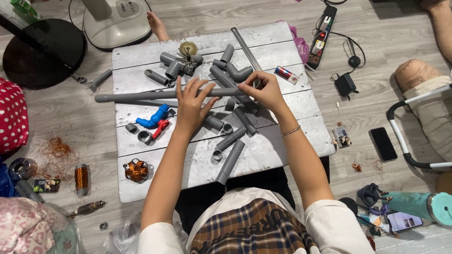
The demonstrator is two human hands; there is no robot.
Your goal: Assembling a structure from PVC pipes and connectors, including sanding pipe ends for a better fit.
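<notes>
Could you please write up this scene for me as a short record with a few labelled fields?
Surface: white wooden board on the floor
Left hand: rests on a long grey pipe lying across the board
Right hand: pinches the pipe's right end
Nearby on board: short grey pipe pieces, grey pipe elbow, blue fitting, copper wire coil
Off the board: power strip, black phone, fan base

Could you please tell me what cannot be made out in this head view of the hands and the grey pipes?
- Head view: the long grey pipe disappears under the left hand, so its middle stretch is hidden.
- Whatever the right hand pinches at the pipe's end is covered by its fingers.
- The small board on the floor is too small to read.
- A person's leg is cut off by the right edge.
</notes>
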